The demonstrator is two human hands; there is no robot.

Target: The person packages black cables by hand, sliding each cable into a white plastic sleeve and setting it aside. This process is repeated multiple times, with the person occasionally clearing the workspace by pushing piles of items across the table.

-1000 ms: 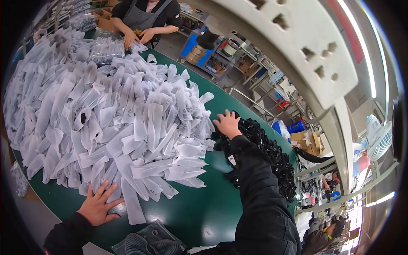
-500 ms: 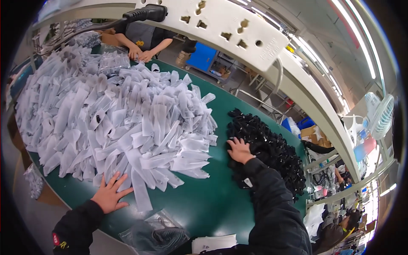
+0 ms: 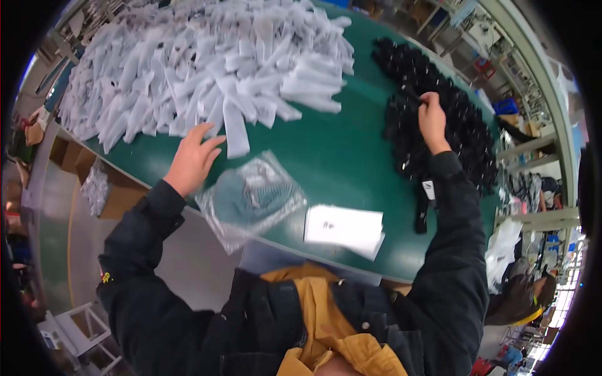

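My left hand [image 3: 193, 160], fingers spread, hovers by the near edge of a large heap of whitish translucent sleeves [image 3: 207, 69] and holds nothing. Beside it lies a clear plastic bag [image 3: 251, 194] with a dark grey-green ribbed item inside. On the right, my right hand [image 3: 433, 122] is closed over a heap of black straps [image 3: 464, 119] with shiny bits among them. A black strap end [image 3: 411, 93] sticks out from its fingertips toward the upper left. One more black strap [image 3: 421, 213] with a white tag lies below the heap, partly behind my sleeve.
Both heaps lie on a green tabletop [image 3: 313, 150]. A stack of white paper slips [image 3: 343, 227] sits near its front edge. Below the table's left edge stands a cardboard box [image 3: 125, 195] with whitish pieces by it. Another person [image 3: 523, 294] is at the far right.
The view has tilted down toward my body. My right hand has gone from lying spread on the black heap to pinching a strap. My left hand stays open near the sleeves.
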